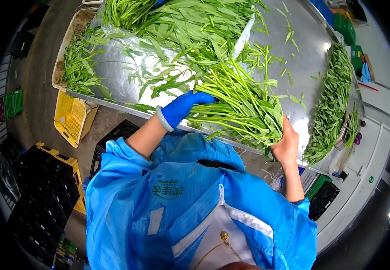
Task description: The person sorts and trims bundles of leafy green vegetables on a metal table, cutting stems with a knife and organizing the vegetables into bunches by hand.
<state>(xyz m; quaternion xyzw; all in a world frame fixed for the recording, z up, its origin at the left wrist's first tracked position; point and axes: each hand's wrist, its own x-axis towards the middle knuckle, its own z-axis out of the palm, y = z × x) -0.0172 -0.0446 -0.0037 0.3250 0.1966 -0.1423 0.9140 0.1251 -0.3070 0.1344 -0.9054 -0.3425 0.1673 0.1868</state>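
A loose bunch of water spinach (238, 101) is held between my two hands over the near edge of the metal table (118, 81). My left hand (183, 108), in a blue glove, closes on the stems at the left, its thumb lying over them. At the leafy right end, my bare right hand (287, 141) is wrapped round the bunch; the leaves hide most of its fingers. Beyond my hands lies a large heap of water spinach (190, 24), partly on clear plastic sheeting (245, 36). Loose leaves and cut stem pieces are scattered around it.
A long row of greens (332, 99) lines the table's right side. At the left end, a crate (59, 67) has leaves spilling from it. Below stand a yellow basket (71, 119) and stacked black crates (44, 193). Something blue shows at the top edge.
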